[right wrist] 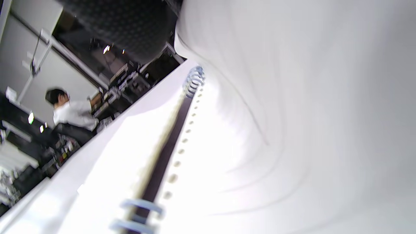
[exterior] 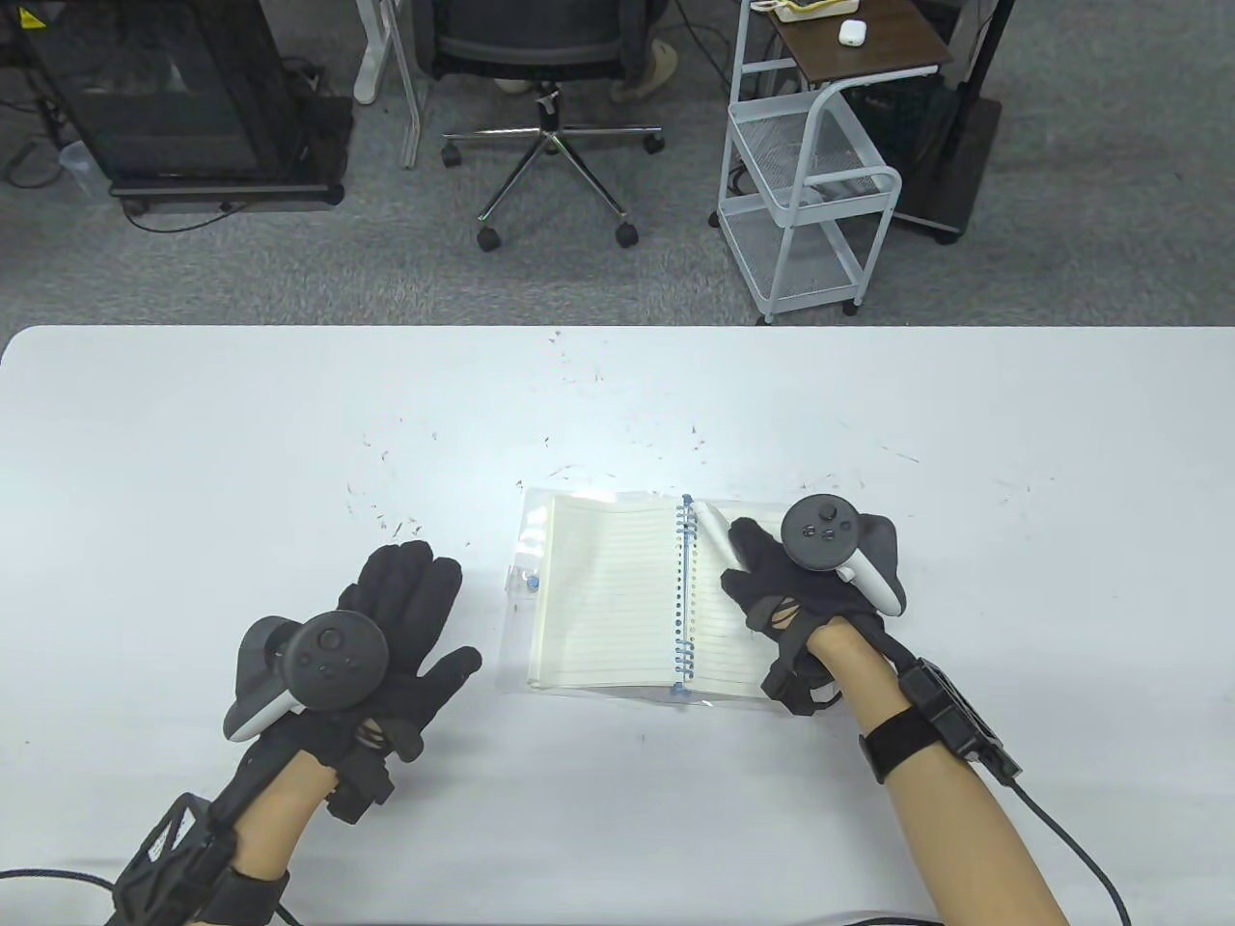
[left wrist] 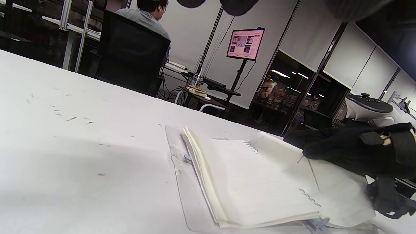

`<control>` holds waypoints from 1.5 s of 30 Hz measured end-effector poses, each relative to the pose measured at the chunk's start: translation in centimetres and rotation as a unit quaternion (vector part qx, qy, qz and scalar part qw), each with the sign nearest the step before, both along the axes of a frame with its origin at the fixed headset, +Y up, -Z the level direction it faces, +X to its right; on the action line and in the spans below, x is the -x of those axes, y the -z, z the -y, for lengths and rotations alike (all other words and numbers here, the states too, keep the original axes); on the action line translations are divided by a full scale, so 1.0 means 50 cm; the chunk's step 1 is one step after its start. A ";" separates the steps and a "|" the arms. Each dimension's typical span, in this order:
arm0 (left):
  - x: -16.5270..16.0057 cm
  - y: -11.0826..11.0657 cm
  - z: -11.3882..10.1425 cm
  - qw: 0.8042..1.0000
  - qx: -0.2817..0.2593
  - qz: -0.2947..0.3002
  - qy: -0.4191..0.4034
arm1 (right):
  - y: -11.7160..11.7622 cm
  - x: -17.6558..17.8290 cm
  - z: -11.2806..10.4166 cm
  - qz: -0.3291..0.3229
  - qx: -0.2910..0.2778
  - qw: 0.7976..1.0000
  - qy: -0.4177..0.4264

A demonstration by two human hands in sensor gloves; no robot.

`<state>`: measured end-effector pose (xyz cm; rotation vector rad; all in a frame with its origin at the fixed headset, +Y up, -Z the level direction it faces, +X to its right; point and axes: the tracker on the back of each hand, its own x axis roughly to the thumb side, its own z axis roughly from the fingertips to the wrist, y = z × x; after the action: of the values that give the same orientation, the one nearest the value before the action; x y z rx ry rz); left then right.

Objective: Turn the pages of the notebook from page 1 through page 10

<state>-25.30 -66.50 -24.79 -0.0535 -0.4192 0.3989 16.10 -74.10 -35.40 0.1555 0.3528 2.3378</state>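
A spiral notebook [exterior: 603,588] lies open at the table's middle, with lined pages, a blue wire binding [exterior: 683,598] and a clear plastic cover [exterior: 526,569]. My right hand [exterior: 748,559] rests on the right-hand side and holds a right-hand page [exterior: 712,531] curled up towards the binding. That curled page fills the right wrist view [right wrist: 292,97]. My left hand [exterior: 425,608] lies flat and spread on the table, left of the notebook and apart from it. The left wrist view shows the notebook [left wrist: 253,182] and the right hand [left wrist: 351,152].
The white table [exterior: 193,434] carries small dark specks behind the notebook. Beyond its far edge stand an office chair [exterior: 550,58], a white wire cart [exterior: 810,193] and a black cabinet [exterior: 164,96].
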 end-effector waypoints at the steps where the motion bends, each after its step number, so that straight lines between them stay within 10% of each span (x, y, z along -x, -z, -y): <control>1: 0.000 0.000 0.000 1.000 -0.001 0.000 0.000 | -0.002 -0.003 -0.001 0.012 0.005 1.000 0.023; 23: 0.000 -0.001 -0.001 1.000 0.002 -0.001 0.000 | -0.067 -0.124 -0.009 0.296 0.083 0.914 0.264; 45: 0.001 -0.003 -0.006 1.000 -0.004 0.001 -0.004 | -0.010 0.031 -0.066 0.193 0.025 0.962 0.191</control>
<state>-25.33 -66.18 -24.67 -0.0439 -0.4224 0.4043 14.56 -70.77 -34.90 -0.2380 0.1671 1.9189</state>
